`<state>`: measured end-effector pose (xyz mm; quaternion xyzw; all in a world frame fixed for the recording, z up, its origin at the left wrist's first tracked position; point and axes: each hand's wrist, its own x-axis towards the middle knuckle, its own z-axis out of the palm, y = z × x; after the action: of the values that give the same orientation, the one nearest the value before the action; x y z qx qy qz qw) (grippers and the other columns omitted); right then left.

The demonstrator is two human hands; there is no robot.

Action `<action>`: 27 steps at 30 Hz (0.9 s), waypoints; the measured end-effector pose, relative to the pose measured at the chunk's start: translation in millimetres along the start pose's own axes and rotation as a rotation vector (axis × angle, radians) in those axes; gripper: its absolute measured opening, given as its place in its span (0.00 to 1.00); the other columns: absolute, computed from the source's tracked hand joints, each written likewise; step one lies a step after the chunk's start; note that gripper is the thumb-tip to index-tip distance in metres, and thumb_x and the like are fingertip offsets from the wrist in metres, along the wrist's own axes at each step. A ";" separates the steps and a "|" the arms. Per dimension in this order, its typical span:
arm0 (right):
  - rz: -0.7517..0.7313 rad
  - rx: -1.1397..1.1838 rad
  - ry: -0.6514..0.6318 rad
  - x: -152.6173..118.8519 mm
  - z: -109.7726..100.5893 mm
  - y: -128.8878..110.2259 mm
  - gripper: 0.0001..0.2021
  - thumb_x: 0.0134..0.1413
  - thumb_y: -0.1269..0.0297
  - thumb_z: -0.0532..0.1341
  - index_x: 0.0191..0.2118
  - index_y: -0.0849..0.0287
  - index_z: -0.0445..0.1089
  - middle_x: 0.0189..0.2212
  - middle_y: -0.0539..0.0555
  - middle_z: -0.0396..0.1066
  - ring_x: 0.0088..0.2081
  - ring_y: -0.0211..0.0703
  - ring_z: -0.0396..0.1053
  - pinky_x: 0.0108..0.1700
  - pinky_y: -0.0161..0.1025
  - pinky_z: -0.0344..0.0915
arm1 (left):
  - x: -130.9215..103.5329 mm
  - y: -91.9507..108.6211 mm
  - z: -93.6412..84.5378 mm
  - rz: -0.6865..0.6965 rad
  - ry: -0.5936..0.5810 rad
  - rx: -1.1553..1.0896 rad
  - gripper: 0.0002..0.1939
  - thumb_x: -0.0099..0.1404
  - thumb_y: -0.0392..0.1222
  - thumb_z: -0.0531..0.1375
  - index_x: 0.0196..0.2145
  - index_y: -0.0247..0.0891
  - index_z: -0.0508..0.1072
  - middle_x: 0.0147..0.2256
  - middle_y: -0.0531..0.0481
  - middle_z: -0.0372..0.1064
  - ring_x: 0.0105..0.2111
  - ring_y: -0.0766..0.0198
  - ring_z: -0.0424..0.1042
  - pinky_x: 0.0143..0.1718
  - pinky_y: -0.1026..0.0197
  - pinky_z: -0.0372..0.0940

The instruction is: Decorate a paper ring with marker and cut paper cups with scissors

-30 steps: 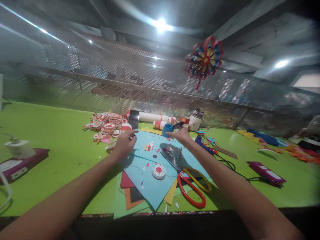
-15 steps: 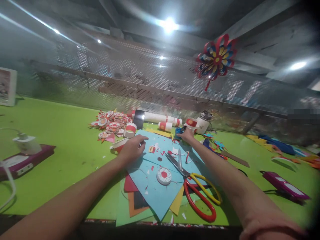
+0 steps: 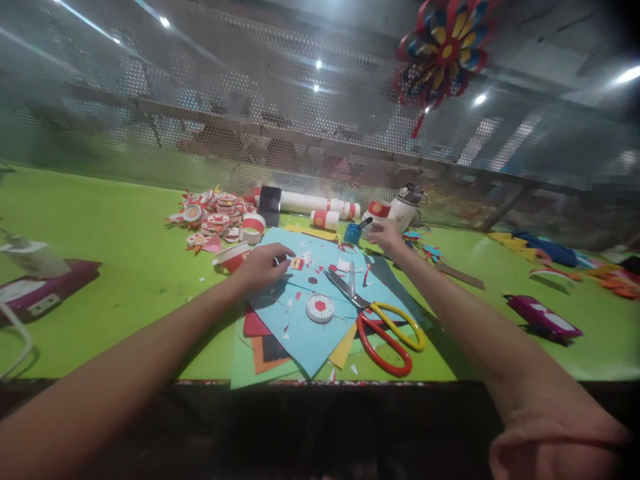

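Note:
My left hand rests at the left edge of the light blue paper, fingers curved and apart, with a small yellow printed piece by its fingertips. My right hand is just right of a small blue jar with a dark stick leaning out of it. Its fingers are loosely bent and seem to hold nothing. Scissors with one red and one yellow handle lie spread on the paper. Left of them sits a round white disc with a red centre.
Paper cups and a pile of red-and-white discs lie to the left. At the back are a phone, a stack of cups and a bottle. Purple power strips flank the work. A paper flower hangs above.
The camera has tipped downward, so the table sits higher in view. My right hand has drawn slightly right from the blue jar, and the dark stick now shows. My left hand stays near the paper's edge.

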<state>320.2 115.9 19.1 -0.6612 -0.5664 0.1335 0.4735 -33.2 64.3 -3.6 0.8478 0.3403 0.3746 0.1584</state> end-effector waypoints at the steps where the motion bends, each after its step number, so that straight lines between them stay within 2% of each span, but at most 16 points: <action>1: 0.016 -0.007 0.010 -9.0 -7.3 -4.4 0.16 0.62 0.61 0.60 0.52 0.61 0.67 0.49 0.57 0.69 0.45 0.46 0.71 0.44 0.48 0.71 | -0.5 3.9 -1.1 0.014 -0.044 -0.022 0.11 0.62 0.39 0.55 0.38 0.37 0.75 0.33 0.46 0.73 0.32 0.62 0.70 0.35 0.58 0.66; 4: 0.000 -0.007 0.053 -47.9 -30.6 -20.2 0.14 0.62 0.61 0.59 0.50 0.61 0.67 0.46 0.56 0.70 0.42 0.44 0.72 0.42 0.45 0.72 | -1.1 20.1 -5.8 0.067 -0.196 -0.084 0.11 0.61 0.43 0.58 0.39 0.38 0.77 0.36 0.46 0.74 0.32 0.62 0.72 0.35 0.59 0.67; 7: -0.104 0.015 0.059 -104.5 -46.6 -37.1 0.10 0.61 0.62 0.60 0.43 0.63 0.70 0.33 0.51 0.73 0.30 0.37 0.72 0.33 0.38 0.71 | -1.9 37.2 -8.9 0.150 -0.386 -0.110 0.16 0.61 0.50 0.60 0.43 0.40 0.76 0.41 0.45 0.71 0.38 0.59 0.72 0.42 0.55 0.67; 9: -0.203 0.030 0.028 -145.0 -48.4 -46.7 0.08 0.57 0.64 0.62 0.39 0.64 0.73 0.25 0.50 0.72 0.25 0.37 0.70 0.30 0.37 0.69 | -3.8 45.5 -7.5 0.190 -0.483 -0.069 0.22 0.59 0.54 0.61 0.47 0.39 0.74 0.45 0.43 0.68 0.44 0.55 0.70 0.47 0.52 0.66; 11: -0.288 0.031 -0.012 -179.1 -43.6 -54.2 0.08 0.56 0.64 0.62 0.38 0.63 0.74 0.27 0.52 0.74 0.25 0.39 0.70 0.30 0.38 0.68 | -6.7 50.3 -3.1 0.228 -0.554 0.002 0.28 0.57 0.57 0.63 0.50 0.39 0.72 0.48 0.42 0.66 0.47 0.52 0.68 0.49 0.51 0.64; 13: -0.355 0.022 -0.044 -201.0 -35.5 -60.6 0.08 0.54 0.65 0.62 0.36 0.62 0.75 0.30 0.54 0.76 0.29 0.41 0.71 0.33 0.40 0.68 | -9.8 52.6 2.8 0.267 -0.581 0.061 0.29 0.56 0.59 0.63 0.50 0.40 0.71 0.48 0.42 0.65 0.47 0.52 0.66 0.49 0.51 0.63; 16: -0.424 0.014 -0.096 -208.6 -24.3 -70.8 0.08 0.55 0.66 0.61 0.37 0.62 0.76 0.31 0.56 0.77 0.30 0.41 0.71 0.35 0.40 0.66 | -12.7 53.9 10.8 0.277 -0.553 0.090 0.23 0.59 0.58 0.60 0.47 0.41 0.72 0.45 0.44 0.65 0.45 0.54 0.66 0.47 0.53 0.62; 22: -0.472 0.034 -0.189 -182.0 -6.3 -90.6 0.10 0.56 0.66 0.60 0.39 0.65 0.76 0.33 0.57 0.77 0.29 0.39 0.68 0.32 0.37 0.64 | -12.7 50.5 15.5 0.191 -0.486 0.048 0.22 0.59 0.55 0.61 0.45 0.37 0.69 0.42 0.44 0.65 0.41 0.56 0.65 0.43 0.55 0.63; 27: -0.430 0.081 -0.264 -168.2 10.7 -92.7 0.09 0.56 0.67 0.60 0.37 0.64 0.76 0.30 0.56 0.77 0.28 0.39 0.68 0.33 0.37 0.64 | -12.0 43.8 13.0 0.131 -0.367 -0.034 0.24 0.57 0.49 0.63 0.49 0.37 0.64 0.42 0.44 0.65 0.37 0.59 0.66 0.39 0.55 0.65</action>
<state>200.6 -34.5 25.1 -0.4829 -0.7452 0.1374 0.4389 -9.4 24.3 4.3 0.9195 0.2433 0.2287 0.2073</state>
